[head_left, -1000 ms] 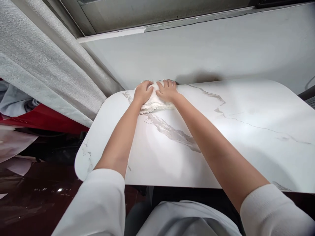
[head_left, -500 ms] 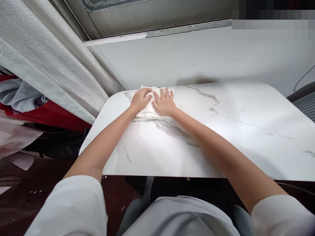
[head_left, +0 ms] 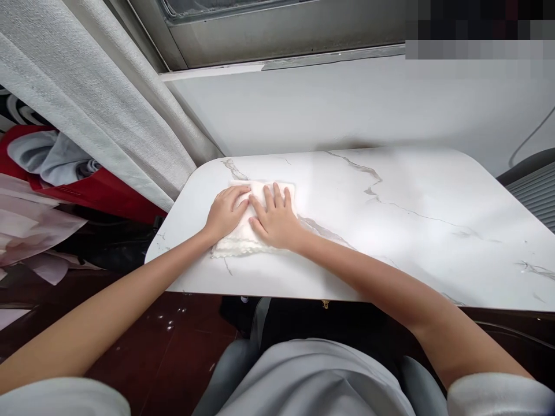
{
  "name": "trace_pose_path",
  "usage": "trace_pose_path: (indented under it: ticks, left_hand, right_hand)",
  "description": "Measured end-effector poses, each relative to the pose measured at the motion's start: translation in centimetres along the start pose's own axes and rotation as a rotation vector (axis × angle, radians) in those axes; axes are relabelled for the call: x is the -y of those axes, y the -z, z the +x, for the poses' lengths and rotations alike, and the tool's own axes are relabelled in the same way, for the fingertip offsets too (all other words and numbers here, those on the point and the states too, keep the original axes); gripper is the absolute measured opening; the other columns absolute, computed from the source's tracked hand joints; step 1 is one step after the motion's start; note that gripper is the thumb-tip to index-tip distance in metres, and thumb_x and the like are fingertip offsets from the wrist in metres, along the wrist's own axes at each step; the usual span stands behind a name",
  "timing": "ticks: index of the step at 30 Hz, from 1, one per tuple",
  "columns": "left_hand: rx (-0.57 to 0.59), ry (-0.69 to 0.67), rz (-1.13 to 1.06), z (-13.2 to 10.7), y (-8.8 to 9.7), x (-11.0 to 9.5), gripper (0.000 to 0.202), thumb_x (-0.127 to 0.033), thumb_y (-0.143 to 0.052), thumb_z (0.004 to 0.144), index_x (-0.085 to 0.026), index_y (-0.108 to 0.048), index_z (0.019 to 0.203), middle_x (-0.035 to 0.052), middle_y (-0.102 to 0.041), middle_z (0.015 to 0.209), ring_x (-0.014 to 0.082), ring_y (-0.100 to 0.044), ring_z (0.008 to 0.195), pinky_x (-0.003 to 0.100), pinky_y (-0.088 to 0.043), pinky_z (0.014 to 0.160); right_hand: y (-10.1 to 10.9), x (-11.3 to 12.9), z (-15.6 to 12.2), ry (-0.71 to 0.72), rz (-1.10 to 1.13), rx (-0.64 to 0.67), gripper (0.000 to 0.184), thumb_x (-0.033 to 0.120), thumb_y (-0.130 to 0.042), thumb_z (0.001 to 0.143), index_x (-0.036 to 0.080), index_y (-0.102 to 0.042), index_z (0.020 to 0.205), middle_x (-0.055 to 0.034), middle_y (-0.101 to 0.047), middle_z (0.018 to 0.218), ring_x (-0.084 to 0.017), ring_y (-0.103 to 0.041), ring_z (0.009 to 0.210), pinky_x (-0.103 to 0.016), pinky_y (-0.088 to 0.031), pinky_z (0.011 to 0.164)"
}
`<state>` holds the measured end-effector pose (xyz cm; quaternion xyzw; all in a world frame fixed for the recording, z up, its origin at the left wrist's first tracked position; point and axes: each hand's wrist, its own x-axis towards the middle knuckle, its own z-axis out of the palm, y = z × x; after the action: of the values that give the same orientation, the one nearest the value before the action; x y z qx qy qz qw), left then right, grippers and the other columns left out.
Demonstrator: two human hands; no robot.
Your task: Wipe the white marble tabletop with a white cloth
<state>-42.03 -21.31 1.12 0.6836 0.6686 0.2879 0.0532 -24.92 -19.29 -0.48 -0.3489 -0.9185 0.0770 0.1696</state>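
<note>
Since the earlier frame a second ago, the white cloth (head_left: 240,245) and both hands have come away from the far edge of the marbled table (head_left: 416,188), toward the person. With twelve o'clock toward the wall (head_left: 329,110), the cloth now lies flat at about nine o'clock on the tabletop, its ruffled edge facing six. The left hand (head_left: 226,212) rests open on its nine o'clock side, thumb apart from the fingers; the right hand (head_left: 280,224) lies spread on the three o'clock side, palm down. Neither appears to grip, though the undersides are hidden. The step in hand looks like a two-handed wiping stroke, drawn toward six o'clock. A further pull seems to call for even pressure and a stop before the near edge, which is close; a return stroke would call for keeping the cloth flat as it slides toward twelve.
</note>
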Motion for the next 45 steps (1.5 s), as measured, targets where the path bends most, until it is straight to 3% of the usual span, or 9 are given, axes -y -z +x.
trace_pose_path:
  ticks: [10, 15, 19, 24, 27, 31, 35, 45]
  left_hand:
    - [0.014, 0.014, 0.089, -7.5, 2.8, -0.2, 0.032, -0.037, -0.039, 0.093, -0.032, -0.06, 0.117, 0.0049, -0.065, 0.128, 0.0266, -0.057, 0.124, 0.049, -0.042, 0.109]
    - [0.049, 0.029, 0.096, -8.9, 4.0, 0.4, 0.034, -0.039, -0.038, 0.095, -0.034, -0.058, 0.121, 0.0045, -0.063, 0.129, 0.0275, -0.055, 0.126, 0.052, -0.041, 0.111]
    - [0.051, 0.04, 0.089, -8.9, 4.8, 1.4, 0.035, -0.039, -0.041, 0.092, -0.038, -0.058, 0.122, 0.0026, -0.063, 0.131, 0.0283, -0.055, 0.126, 0.051, -0.041, 0.111]
    - [0.02, 0.043, 0.082, -8.1, 5.7, 2.8, 0.031, -0.038, -0.043, 0.092, -0.042, -0.057, 0.119, -0.0026, -0.063, 0.128, 0.0261, -0.057, 0.125, 0.047, -0.042, 0.111]
    - [-0.013, 0.051, 0.145, -7.3, 5.7, 3.9, 0.03, -0.04, -0.041, 0.092, -0.038, -0.058, 0.116, 0.0002, -0.065, 0.127, 0.0277, -0.057, 0.124, 0.049, -0.04, 0.111]
    - [-0.061, 0.136, 0.274, -5.7, 5.3, 5.3, 0.034, -0.044, -0.036, 0.091, -0.03, -0.058, 0.115, 0.0071, -0.061, 0.133, 0.0307, -0.051, 0.13, 0.054, -0.033, 0.114]
    - [-0.058, 0.206, 0.298, -3.7, 5.1, 6.3, 0.035, -0.041, -0.037, 0.089, -0.03, -0.057, 0.115, 0.0057, -0.058, 0.136, 0.0291, -0.051, 0.131, 0.049, -0.039, 0.112]
    - [-0.05, 0.187, 0.26, 2.8, 3.5, 9.2, 0.038, -0.035, -0.039, 0.087, -0.021, -0.06, 0.115, 0.0087, -0.063, 0.13, 0.0273, -0.055, 0.124, 0.045, -0.04, 0.11]
  right_hand:
    - [0.1, 5.0, -4.2, 0.088, 0.125, -0.038, 0.062, 0.043, -0.037, 0.099, 0.01, -0.039, 0.15, -0.0233, -0.03, 0.157, -0.042, -0.016, 0.148, -0.066, -0.012, 0.118]
    - [-0.3, 6.6, -4.4, 0.151, 0.157, -0.041, 0.062, 0.04, -0.036, 0.098, 0.004, -0.039, 0.149, -0.0268, -0.031, 0.156, -0.043, -0.02, 0.147, -0.067, -0.012, 0.117]
    - [-0.7, 7.4, -3.6, 0.155, 0.171, -0.03, 0.069, 0.049, -0.042, 0.095, 0.006, -0.038, 0.149, -0.0269, -0.028, 0.157, -0.044, -0.018, 0.147, -0.069, -0.012, 0.116]
    - [-1.0, 8.2, -1.9, 0.165, 0.197, 0.024, 0.078, 0.06, -0.043, 0.093, 0.006, -0.037, 0.149, -0.0291, -0.026, 0.157, -0.045, -0.015, 0.148, -0.069, -0.01, 0.115]
    - [-1.4, 8.2, -0.7, 0.159, 0.194, 0.006, 0.08, 0.062, -0.049, 0.09, 0.009, -0.038, 0.149, -0.0277, -0.028, 0.156, -0.044, -0.018, 0.147, -0.068, -0.01, 0.116]
    - [-2.2, 7.8, 1.1, 0.134, 0.178, -0.053, 0.073, 0.058, -0.05, 0.091, 0.012, -0.041, 0.147, -0.0241, -0.034, 0.155, -0.041, -0.023, 0.146, -0.066, -0.012, 0.116]
    - [-2.9, 7.1, 3.1, 0.123, 0.186, -0.069, 0.067, 0.052, -0.048, 0.094, 0.011, -0.042, 0.147, -0.0245, -0.034, 0.155, -0.04, -0.024, 0.146, -0.065, -0.011, 0.116]
    - [-4.2, 4.5, 8.3, 0.023, 0.143, -0.142, 0.052, 0.043, -0.044, 0.096, 0.016, -0.05, 0.141, -0.0188, -0.04, 0.153, -0.036, -0.029, 0.144, -0.062, -0.013, 0.117]
